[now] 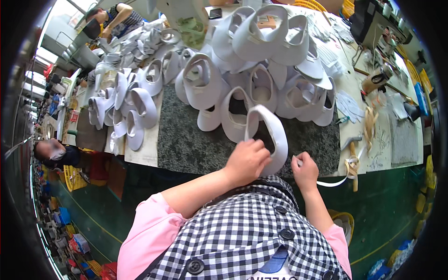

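My left hand point(248, 161) grips a white shoe upper point(276, 135) by its lower edge. It stands tilted on its side, its opening facing left, above the near edge of a dark speckled mat point(186, 144). To its right, my right hand point(305, 170) is closed, with a bit of white between its fingertips. White tape point(332, 184) runs from behind that wrist to a hammer point(353, 161) with a wooden handle; the tape's link to the fingers is partly hidden. Just beyond both hands, more white shoe uppers point(201, 81) are heaped on the mat.
Another heap of white uppers point(135, 126) lies left. At right are a work glove point(349, 106), a tan strip bundle point(370, 123) and a metal canister point(379, 77). Across the table, a person point(122, 21) bends over work. A yellow basket point(343, 219) stands below the table's near edge.
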{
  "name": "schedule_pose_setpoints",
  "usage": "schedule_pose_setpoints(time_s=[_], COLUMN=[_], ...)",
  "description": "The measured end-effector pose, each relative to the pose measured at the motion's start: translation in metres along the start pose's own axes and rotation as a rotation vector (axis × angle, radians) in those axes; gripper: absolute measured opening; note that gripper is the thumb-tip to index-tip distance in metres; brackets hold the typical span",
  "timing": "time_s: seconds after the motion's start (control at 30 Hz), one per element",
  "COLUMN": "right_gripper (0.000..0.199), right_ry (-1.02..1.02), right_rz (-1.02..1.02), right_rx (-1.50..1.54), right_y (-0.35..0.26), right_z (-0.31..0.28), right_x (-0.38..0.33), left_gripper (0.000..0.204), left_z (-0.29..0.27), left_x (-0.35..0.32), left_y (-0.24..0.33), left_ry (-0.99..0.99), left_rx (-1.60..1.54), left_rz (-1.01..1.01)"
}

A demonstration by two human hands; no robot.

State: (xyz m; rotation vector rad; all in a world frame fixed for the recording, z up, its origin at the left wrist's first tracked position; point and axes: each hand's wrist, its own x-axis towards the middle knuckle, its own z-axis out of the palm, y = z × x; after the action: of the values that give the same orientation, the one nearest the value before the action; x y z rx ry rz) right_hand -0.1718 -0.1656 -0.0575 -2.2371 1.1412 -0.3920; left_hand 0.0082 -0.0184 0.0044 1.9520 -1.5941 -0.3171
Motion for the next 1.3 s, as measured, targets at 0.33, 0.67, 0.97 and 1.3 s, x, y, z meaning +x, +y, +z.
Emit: schedule_pose_setpoints(time_s=[0.33,0.67,0.97,1.3], right_gripper=[0.017,0.014,0.01,0.011], right_ry=[-0.051,0.005,-0.281,-0.397], right_rz=[-0.058,-0.153,0.034,0.005], right_rx=[0.06,0.208,0.941,1.083], right_y=[-0.007,-0.024,-0.057,-0.084], right_z=[0.007,-0.006,-0.004,0.015], right_x=[-0.011,-0.014,-0.005,-0.011], left_gripper=[0.016,0.037,0.041,0.022], left_z=[-0.138,-0.116,0.017,-0.002], left_x=[0.076,0.098,0.014,-0.029], left_y=[-0.111,-0.125,-0.002,-0.007], left_ry=[0.718,0.811,0.003,0.079], left_rx=[0.555,0.407,-0.569,-0.635], left_rz=[-0.099,0.074,0.035,-0.267])
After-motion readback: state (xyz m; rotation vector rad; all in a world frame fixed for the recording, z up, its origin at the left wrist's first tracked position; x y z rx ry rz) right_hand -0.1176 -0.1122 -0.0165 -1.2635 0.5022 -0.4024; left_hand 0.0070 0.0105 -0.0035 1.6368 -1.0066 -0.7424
